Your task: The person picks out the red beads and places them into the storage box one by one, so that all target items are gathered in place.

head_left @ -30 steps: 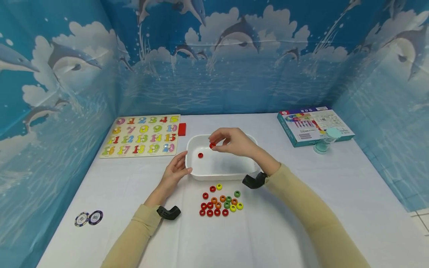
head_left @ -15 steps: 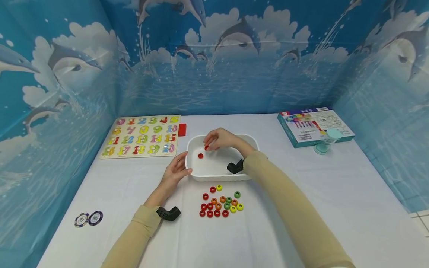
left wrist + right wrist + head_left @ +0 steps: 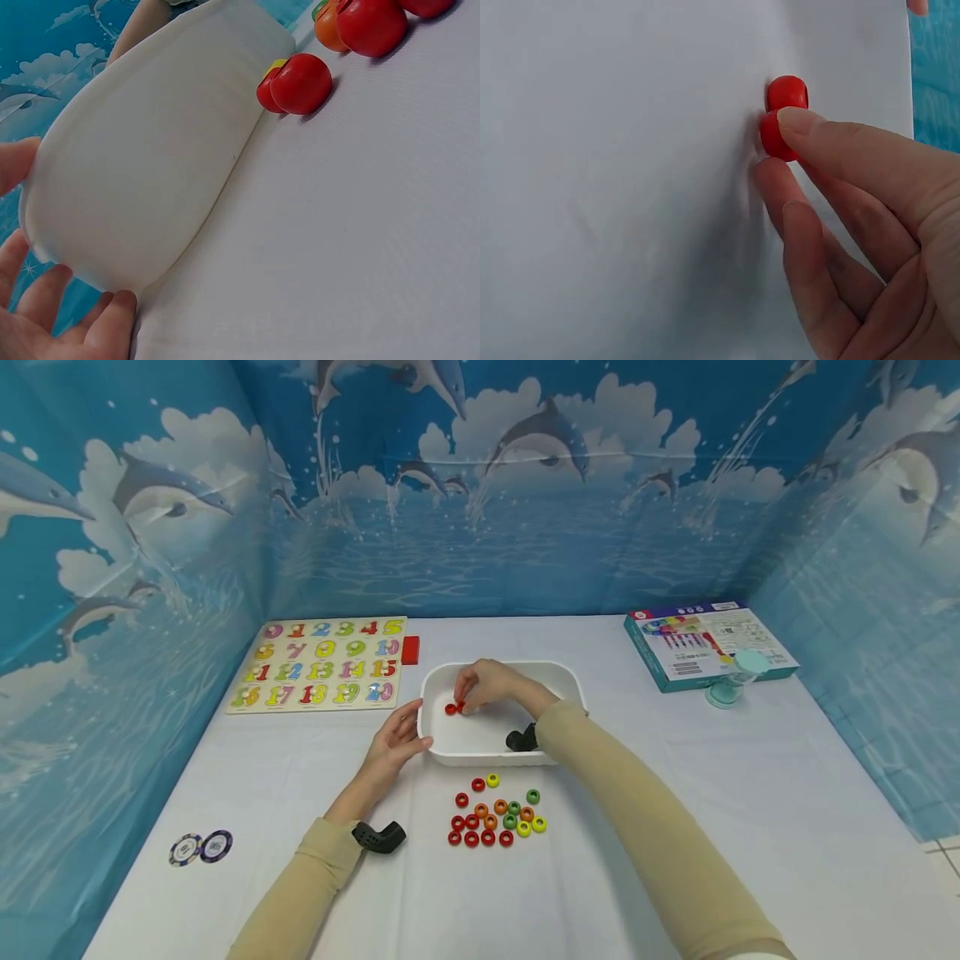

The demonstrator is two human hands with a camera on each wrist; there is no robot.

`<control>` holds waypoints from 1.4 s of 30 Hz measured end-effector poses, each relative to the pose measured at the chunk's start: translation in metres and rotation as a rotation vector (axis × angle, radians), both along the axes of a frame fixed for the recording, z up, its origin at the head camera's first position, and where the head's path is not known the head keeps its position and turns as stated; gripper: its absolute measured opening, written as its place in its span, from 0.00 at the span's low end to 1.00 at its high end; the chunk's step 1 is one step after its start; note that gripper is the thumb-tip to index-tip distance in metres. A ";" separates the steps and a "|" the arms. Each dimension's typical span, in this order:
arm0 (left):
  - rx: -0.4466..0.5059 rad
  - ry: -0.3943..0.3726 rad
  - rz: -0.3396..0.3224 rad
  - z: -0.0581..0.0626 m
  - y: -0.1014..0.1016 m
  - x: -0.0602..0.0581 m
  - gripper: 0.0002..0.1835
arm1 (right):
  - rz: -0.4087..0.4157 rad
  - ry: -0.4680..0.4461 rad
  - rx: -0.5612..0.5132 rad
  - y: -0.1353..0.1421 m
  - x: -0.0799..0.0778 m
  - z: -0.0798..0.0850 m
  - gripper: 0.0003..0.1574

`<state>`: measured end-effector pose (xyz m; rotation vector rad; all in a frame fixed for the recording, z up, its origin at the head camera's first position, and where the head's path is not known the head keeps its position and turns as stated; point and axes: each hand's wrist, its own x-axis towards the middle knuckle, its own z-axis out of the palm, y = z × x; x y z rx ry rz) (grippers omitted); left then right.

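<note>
A white tray (image 3: 491,758) stands mid-table, its left corner held between the thumb and fingers of my left hand (image 3: 390,745). In the left wrist view those fingertips touch the tray's wall (image 3: 135,150). Inside the tray, my right hand (image 3: 489,683) pinches a red bead (image 3: 772,136) between thumb and finger, low over the floor. Right against it lies another red bead (image 3: 786,91). In front of the tray several loose beads lie in a loose cluster: red beads (image 3: 471,838), orange beads (image 3: 500,807), green beads (image 3: 532,796) and yellow beads (image 3: 539,824).
A wooden number board (image 3: 315,668) lies at the back left beside a red block (image 3: 410,650). Two chips (image 3: 216,846) lie at the front left. At the back right are a flat box (image 3: 705,643) and a sand timer (image 3: 737,679) leaning on it.
My right hand has moved left and down into the tray, bringing its red bead beside the one lying there. The left hand keeps its place on the tray.
</note>
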<state>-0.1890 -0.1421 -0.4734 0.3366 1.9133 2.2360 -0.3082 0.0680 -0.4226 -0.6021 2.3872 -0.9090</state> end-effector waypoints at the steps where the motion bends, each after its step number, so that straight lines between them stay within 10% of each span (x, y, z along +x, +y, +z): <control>1: -0.001 0.003 -0.001 0.000 0.000 0.000 0.38 | 0.012 0.005 0.007 0.001 0.001 0.002 0.13; 8: -0.018 0.013 0.007 -0.002 0.000 0.000 0.36 | 0.112 0.098 -0.047 0.020 0.018 0.044 0.17; 15: -0.016 0.022 0.007 -0.001 0.000 0.001 0.34 | 0.210 0.207 -0.234 0.046 0.078 0.072 0.14; 26: 0.009 0.032 -0.009 0.001 -0.001 0.001 0.36 | 0.194 0.150 -0.477 0.045 0.179 0.042 0.17; 34: -0.008 0.012 0.010 0.001 0.000 0.003 0.36 | 0.031 0.358 -0.379 0.041 0.175 -0.023 0.18; 42: -0.011 0.019 0.014 0.000 0.001 0.003 0.36 | -0.076 0.449 -0.256 0.039 0.171 -0.040 0.14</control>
